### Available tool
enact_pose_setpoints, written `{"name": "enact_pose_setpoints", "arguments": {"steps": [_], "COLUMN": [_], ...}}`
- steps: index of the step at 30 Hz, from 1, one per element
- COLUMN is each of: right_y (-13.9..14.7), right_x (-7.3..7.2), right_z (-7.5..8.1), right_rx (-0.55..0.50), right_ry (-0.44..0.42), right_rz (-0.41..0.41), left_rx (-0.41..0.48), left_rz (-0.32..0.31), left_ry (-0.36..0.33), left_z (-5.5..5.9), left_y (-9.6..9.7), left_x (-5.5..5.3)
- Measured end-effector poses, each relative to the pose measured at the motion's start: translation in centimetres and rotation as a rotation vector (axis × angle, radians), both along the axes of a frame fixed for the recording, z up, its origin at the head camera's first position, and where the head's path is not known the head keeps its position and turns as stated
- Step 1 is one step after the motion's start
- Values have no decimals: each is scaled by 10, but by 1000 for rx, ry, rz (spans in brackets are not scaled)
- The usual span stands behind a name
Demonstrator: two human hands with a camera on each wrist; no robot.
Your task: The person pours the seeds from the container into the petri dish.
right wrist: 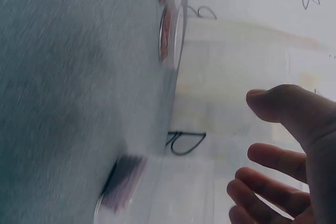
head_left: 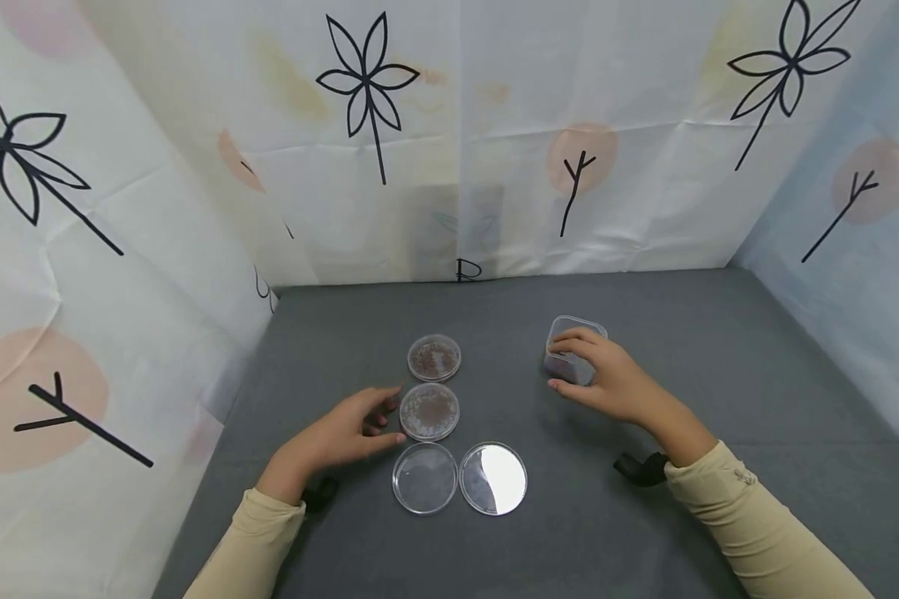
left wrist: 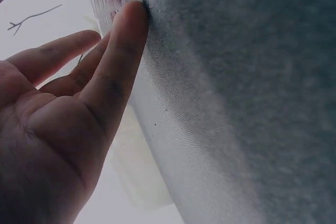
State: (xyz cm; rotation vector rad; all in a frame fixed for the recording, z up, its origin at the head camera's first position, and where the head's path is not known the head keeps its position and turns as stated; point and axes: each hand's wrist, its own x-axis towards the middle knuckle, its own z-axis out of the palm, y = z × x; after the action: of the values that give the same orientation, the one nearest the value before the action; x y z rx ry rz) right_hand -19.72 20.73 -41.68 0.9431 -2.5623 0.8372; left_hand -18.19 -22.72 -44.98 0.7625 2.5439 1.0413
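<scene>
Two round clear petri dishes with brownish-red grains stand in a column, the far petri dish just behind the near petri dish. At the near dish's left side is my left hand, fingers loosely bent and thumb extended towards its rim; a fingertip rests on the table in the left wrist view. Whether it touches the dish I cannot tell. Over a clear plastic box hovers my right hand, its fingers spread and apart from the box in the right wrist view. Dark purplish content shows inside the box.
Closer to me, a clear round dish part lies beside another clear round piece that reflects light. A grey cloth covers the table. Patterned fabric walls enclose its back and sides.
</scene>
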Motion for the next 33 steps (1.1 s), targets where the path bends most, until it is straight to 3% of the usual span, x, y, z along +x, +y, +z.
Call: {"name": "enact_pose_setpoints", "arguments": {"steps": [17, 33], "right_y": [25, 38], "right_x": [-5, -13], "right_z": [-3, -14], "right_rx": [-54, -39], "right_ry": [12, -112], "right_rz": [-132, -253], "left_rx": [-19, 131], "left_rz": [3, -35], "left_ry": [-17, -60], "left_z": [1, -2], "left_y": [-3, 0], "left_x": [21, 35]}}
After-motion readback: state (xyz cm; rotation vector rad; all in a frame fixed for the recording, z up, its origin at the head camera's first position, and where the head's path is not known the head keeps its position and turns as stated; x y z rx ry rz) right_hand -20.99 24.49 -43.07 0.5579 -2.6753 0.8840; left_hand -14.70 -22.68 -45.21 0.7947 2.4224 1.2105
